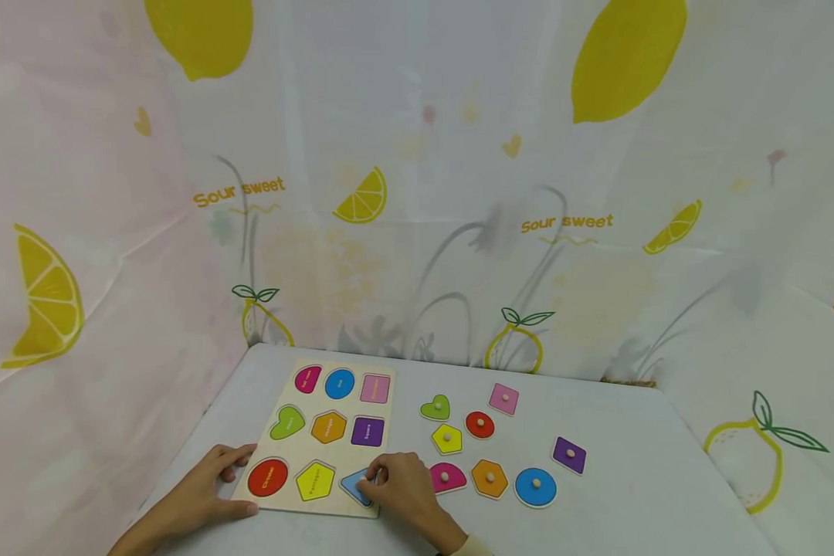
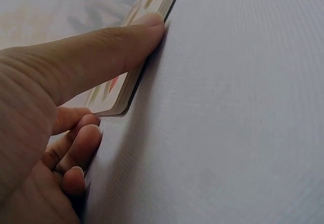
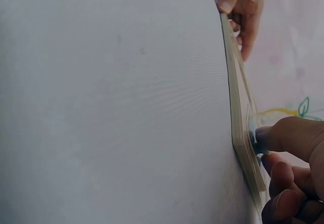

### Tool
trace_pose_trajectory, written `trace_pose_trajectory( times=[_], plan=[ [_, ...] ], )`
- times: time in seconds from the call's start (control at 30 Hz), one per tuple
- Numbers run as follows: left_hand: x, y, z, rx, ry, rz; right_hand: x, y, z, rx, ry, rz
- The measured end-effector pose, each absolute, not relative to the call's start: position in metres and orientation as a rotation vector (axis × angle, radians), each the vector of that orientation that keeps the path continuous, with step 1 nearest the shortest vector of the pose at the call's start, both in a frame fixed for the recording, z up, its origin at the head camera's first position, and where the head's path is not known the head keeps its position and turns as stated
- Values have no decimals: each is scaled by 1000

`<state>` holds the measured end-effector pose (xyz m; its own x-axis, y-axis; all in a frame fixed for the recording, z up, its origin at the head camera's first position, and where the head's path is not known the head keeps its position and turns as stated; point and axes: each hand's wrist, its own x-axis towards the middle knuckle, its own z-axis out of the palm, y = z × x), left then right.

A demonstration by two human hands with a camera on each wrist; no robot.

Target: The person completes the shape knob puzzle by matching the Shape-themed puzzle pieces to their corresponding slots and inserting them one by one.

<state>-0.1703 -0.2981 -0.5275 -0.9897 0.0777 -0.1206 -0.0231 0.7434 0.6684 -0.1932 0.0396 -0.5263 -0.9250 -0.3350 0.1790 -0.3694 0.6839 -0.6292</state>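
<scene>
Two hands work the wooden puzzle board (image 1: 323, 440) near the table's (image 1: 632, 479) front-left edge. The left hand (image 1: 208, 483) rests fingers straight against the board's left edge (thumb along the side). The right hand (image 1: 403, 483) pinches a blue piece (image 1: 354, 485) in the board's front-right corner. Right of it, eight loose pieces lie apart, with bare table beyond the purple square (image 1: 569, 454).

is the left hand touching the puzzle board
Touching. In the left wrist view the left hand lays its thumb along the edge of the puzzle board, with no gap between them.
</scene>
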Motion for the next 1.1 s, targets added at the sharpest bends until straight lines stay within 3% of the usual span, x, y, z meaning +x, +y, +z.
trace_pose_trajectory(
  times=[0.53,1.1],
  plan=[
    [-169,-298,-527,83,2813,1086,-196,46,-522,622,-2887,1149],
    [-170,-298,-530,64,2815,1094,-222,102,-508,755,-2739,1221]
  ],
)
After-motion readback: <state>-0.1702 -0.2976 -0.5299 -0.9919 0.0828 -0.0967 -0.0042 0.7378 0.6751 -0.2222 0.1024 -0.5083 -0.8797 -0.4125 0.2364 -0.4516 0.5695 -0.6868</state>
